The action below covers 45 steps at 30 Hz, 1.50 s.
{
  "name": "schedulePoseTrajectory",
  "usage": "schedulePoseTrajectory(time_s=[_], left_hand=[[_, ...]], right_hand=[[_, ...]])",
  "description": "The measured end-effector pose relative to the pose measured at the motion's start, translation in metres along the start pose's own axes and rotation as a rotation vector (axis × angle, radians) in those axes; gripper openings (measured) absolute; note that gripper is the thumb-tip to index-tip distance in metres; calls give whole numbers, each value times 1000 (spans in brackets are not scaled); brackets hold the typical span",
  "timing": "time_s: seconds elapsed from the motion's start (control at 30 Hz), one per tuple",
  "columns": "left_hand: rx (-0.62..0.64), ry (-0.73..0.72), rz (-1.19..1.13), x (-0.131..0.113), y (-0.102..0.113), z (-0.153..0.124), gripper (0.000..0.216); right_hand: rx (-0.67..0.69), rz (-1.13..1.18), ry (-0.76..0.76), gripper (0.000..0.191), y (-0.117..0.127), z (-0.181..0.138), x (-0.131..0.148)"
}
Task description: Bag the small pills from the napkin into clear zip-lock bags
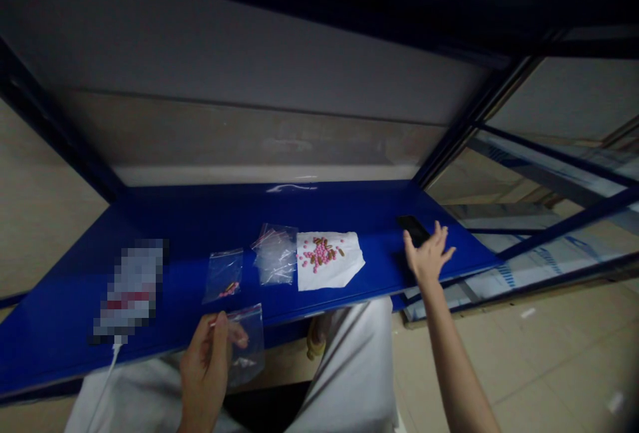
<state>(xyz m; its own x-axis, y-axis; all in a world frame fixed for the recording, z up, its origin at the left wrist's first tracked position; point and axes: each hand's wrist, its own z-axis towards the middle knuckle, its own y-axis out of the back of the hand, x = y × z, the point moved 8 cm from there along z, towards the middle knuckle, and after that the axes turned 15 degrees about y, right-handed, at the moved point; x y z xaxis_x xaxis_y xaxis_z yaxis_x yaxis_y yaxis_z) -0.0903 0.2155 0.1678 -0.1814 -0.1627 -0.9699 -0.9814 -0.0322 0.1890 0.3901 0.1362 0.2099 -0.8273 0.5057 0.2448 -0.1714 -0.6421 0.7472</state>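
Observation:
My left hand [207, 360] pinches the top of a clear zip bag [251, 346] in front of the shelf's edge. Over the right part of the shelf, my right hand [428, 253] has its fingers spread, beside a dark phone [413, 228]; whether it touches the phone I cannot tell. Pink round pills [322, 253] and brownish capsules [341, 252] lie loose on a white sheet of paper [332, 278]. Left of it is a stack of clear zip bags [277, 257]. Another zip bag [223, 270] lies flat with a few pills in its lower corner.
The blue shelf [190, 220] has upright posts at both sides and a pale back panel [249, 134]. A pixelated device [132, 287] with a white cable [114, 356] lies at its left. My knees are below the front edge. Wrapped panels [524, 270] stand at the right.

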Motion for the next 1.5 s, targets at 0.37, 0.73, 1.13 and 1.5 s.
schedulePoseTrajectory(time_s=[0.37, 0.73, 1.13, 1.5], left_hand=[[18, 70, 10, 7, -7, 2, 44], [-14, 16, 39, 5, -2, -3, 43], [-69, 43, 43, 9, 14, -3, 46], [-56, -35, 77, 0, 12, -11, 38]], right_hand=[[247, -103, 39, 80, -17, -1, -41], [137, 135, 246, 59, -20, -27, 55], [420, -78, -58, 78, -33, 1, -63], [171, 69, 212, 55, -24, -20, 20]])
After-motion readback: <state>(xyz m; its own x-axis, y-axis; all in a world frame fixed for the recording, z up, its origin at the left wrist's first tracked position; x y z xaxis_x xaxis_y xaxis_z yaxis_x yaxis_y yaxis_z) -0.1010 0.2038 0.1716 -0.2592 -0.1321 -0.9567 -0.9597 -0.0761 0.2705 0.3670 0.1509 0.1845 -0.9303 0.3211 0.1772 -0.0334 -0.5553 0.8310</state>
